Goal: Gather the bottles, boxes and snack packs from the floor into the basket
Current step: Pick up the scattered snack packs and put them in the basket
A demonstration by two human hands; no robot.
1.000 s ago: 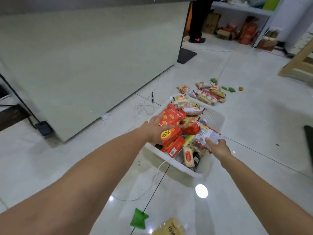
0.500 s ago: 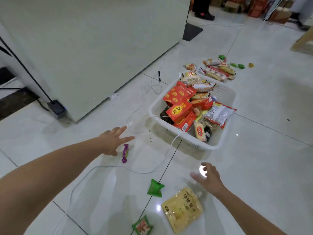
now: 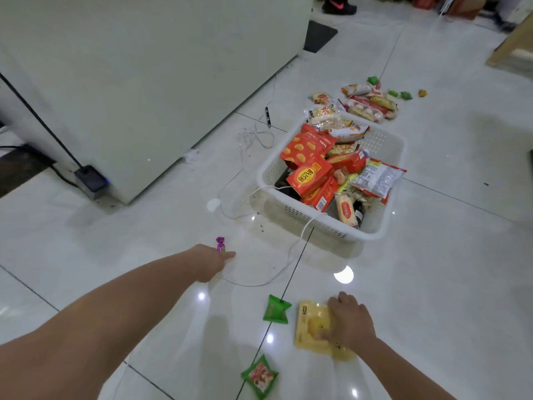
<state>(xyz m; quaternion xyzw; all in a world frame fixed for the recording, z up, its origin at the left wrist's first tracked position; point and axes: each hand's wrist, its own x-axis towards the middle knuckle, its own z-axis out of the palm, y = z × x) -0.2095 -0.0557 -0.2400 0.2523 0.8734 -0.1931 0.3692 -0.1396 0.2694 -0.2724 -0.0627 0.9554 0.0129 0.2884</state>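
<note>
Basket (image 3: 388, 226) white, on floor (image 3: 450, 269), heaped with red boxes (image 3: 308, 176) and snack packs. Left hand (image 3: 212, 262) low at purple candy (image 3: 220, 244), fingers closing on wrapper; grip itself hidden, cannot tell if held. Right hand (image 3: 350, 321) spread flat, palm down on yellow pouch (image 3: 310, 327), not lifted. Green sachet (image 3: 275, 310) just beside pouch; green snack pack (image 3: 259, 376) nearer camera. More packs (image 3: 366, 106) on floor beyond basket. White cable (image 3: 259, 281) trails under left hand.

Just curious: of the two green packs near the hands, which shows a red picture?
The lower green pack, nearest the camera; the upper green pack looks plain.
</note>
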